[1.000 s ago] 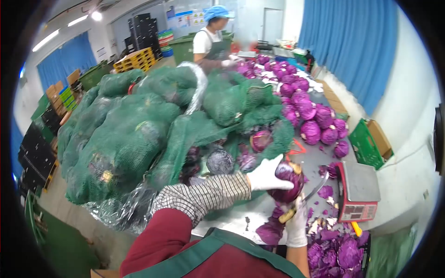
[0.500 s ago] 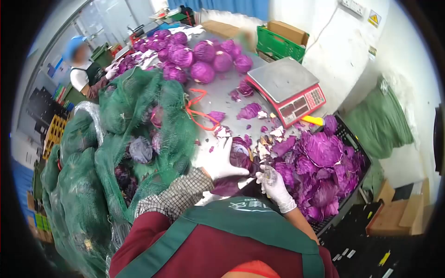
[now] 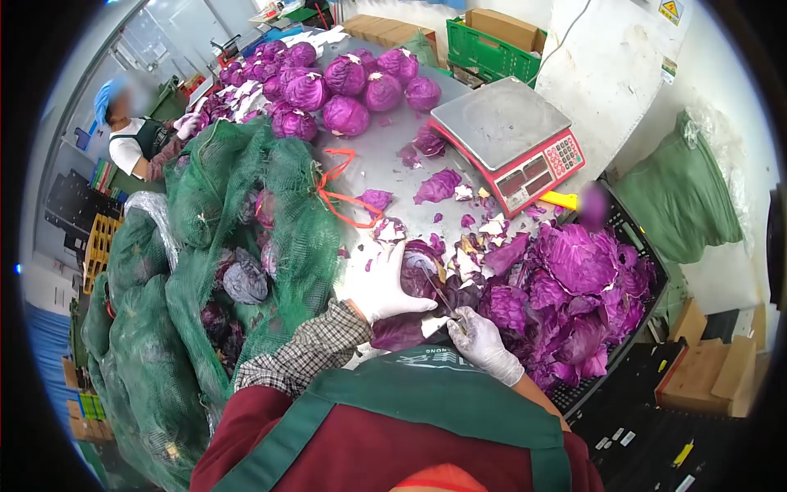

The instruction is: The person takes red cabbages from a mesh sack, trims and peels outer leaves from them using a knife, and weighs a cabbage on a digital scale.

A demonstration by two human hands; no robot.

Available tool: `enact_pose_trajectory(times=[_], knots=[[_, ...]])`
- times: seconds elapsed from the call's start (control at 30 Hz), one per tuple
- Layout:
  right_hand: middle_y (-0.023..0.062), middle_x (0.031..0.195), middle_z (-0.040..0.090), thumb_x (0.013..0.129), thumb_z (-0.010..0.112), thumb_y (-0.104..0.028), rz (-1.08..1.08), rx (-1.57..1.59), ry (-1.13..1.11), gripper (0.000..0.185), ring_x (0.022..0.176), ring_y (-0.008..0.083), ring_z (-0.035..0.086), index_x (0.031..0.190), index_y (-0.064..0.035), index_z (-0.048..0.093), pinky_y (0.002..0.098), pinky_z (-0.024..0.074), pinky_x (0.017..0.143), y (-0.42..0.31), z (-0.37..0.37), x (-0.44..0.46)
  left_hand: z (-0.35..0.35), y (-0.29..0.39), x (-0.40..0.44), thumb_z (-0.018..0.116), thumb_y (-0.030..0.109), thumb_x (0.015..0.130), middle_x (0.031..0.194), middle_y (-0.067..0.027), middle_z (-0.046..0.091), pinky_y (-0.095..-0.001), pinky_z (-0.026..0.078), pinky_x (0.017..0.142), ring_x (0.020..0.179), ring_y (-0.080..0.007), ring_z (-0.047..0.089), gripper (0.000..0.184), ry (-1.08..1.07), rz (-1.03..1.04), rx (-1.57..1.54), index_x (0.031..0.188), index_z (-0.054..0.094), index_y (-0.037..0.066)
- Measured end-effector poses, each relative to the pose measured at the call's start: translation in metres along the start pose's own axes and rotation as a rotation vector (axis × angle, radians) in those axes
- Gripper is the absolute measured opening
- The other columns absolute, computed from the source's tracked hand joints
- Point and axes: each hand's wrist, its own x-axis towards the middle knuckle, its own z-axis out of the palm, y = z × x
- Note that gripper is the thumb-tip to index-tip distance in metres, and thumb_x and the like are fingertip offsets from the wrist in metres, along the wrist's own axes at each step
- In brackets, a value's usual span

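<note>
My left hand [image 3: 375, 283], in a white glove, is closed against the side of a red cabbage [image 3: 416, 275] on the metal table, its thumb stretched along the near side. My right hand [image 3: 485, 346], gloved too, grips a knife [image 3: 441, 293] whose thin blade reaches up and left to the cabbage. How deep the tip goes I cannot tell. A loose purple leaf [image 3: 399, 330] lies below my left hand, and small leaf scraps [image 3: 469, 262] are scattered just right of the cabbage.
A black crate [image 3: 627, 238] heaped with purple leaves [image 3: 574, 275] stands at right. Beyond it sits a red scale [image 3: 525, 176] with a yellow handle [image 3: 559, 199] beside it. Green mesh sacks [image 3: 147, 369] of cabbages crowd the left; whole cabbages [image 3: 345, 116] pile behind. A co-worker [image 3: 135, 139] stands far left.
My right hand has shifted slightly down, and the knife's blade now shows plainly against the cabbage. My left hand keeps its hold. The whole view has shifted a little.
</note>
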Motion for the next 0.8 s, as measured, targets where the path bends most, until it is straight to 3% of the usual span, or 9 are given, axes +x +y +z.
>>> enact_pose_trajectory(times=[0.23,0.37,0.43,0.47,0.53,0.6,0.67,0.7,0.8], knots=[[0.0207,0.076,0.063,0.087,0.059,-0.019,-0.017,-0.086,-0.038,0.016,0.074,0.0415,0.062,0.093,-0.0039,0.055,0.0485,0.0500,0.063,0.001,0.000,0.022,-0.009,-0.001,0.014,0.064,0.076,0.059,0.150,-0.0216,0.024,-0.0516,0.009,0.115,0.141,-0.0410,0.014,0.121,-0.067,0.015,-0.041,0.147,0.023,0.003],[0.0216,0.072,0.062,0.082,0.055,-0.013,0.033,-0.184,-0.094,0.012,0.072,0.0419,0.062,0.090,-0.0037,0.055,0.0493,0.0503,0.063,0.011,-0.001,0.050,0.008,-0.004,0.020,0.072,0.070,0.052,0.122,-0.0211,0.053,-0.0472,0.038,0.099,0.118,-0.0369,0.047,0.111,0.173,0.055,-0.026,0.135,0.043,0.002],[0.0216,0.071,0.063,0.082,0.054,-0.011,0.032,-0.298,-0.145,0.015,0.069,0.0399,0.063,0.093,-0.0015,0.057,0.0482,0.0517,0.063,-0.006,-0.013,0.068,0.003,-0.004,0.023,0.071,0.070,0.053,0.122,-0.0204,0.053,-0.0483,0.037,0.100,0.119,-0.0366,0.046,0.110,0.223,0.030,0.016,0.135,0.044,0.003],[0.0219,0.071,0.063,0.081,0.054,-0.011,-0.005,-0.330,-0.164,0.017,0.067,0.0393,0.063,0.093,-0.0003,0.058,0.0479,0.0522,0.063,-0.018,-0.018,0.075,0.001,-0.005,0.024,0.072,0.068,0.054,0.121,-0.0221,0.054,-0.0471,0.039,0.099,0.115,-0.0361,0.050,0.105,0.517,0.139,0.136,0.132,0.045,0.002],[0.0253,0.074,0.063,0.082,0.053,-0.012,0.024,-0.404,-0.207,0.023,0.070,0.0407,0.064,0.097,0.0040,0.059,0.0470,0.0530,0.065,-0.050,-0.027,0.086,-0.018,-0.001,0.020,0.073,0.066,0.055,0.119,-0.0249,0.055,-0.0450,0.043,0.096,0.111,-0.0364,0.055,0.103,0.101,-0.066,-0.320,0.130,0.046,0.000],[0.0275,0.081,0.064,0.084,0.051,-0.013,0.154,-0.423,-0.339,0.028,0.078,0.0426,0.064,0.104,0.0052,0.058,0.0478,0.0525,0.070,-0.066,-0.034,0.095,-0.014,0.000,0.017,0.074,0.065,0.055,0.123,-0.0284,0.052,-0.0446,0.040,0.100,0.119,-0.0383,0.050,0.109,0.043,-0.079,-0.364,0.132,0.040,-0.004],[0.0230,0.094,0.067,0.082,0.060,-0.042,0.155,-0.513,-0.246,0.068,0.089,0.0360,0.067,0.133,-0.0021,0.040,0.0418,0.0547,0.076,-0.004,-0.005,0.108,0.008,0.017,-0.005,0.079,0.054,0.059,0.140,-0.0322,0.032,-0.0473,0.031,0.108,0.131,-0.0443,0.032,0.120,0.082,0.032,-0.156,0.141,0.020,-0.010],[0.0253,0.090,0.066,0.082,0.061,-0.036,0.150,-0.377,-0.128,0.056,0.091,0.0387,0.066,0.124,0.0004,0.049,0.0417,0.0541,0.079,0.001,0.002,0.106,0.019,0.010,-0.012,0.078,0.056,0.059,0.142,-0.0326,0.028,-0.0495,0.025,0.111,0.134,-0.0455,0.026,0.121,0.137,0.075,-0.164,0.142,0.019,-0.009],[0.0121,0.079,0.068,0.090,0.059,-0.016,0.456,0.505,-0.200,0.029,0.052,0.0204,0.060,0.114,0.0011,0.055,0.0332,0.0490,0.046,0.031,0.015,0.068,0.028,-0.021,-0.038,0.079,0.057,0.057,0.138,-0.0291,0.036,-0.0477,0.024,0.111,0.131,-0.0433,0.031,0.117,0.448,0.166,-0.206,0.140,0.028,-0.008]])
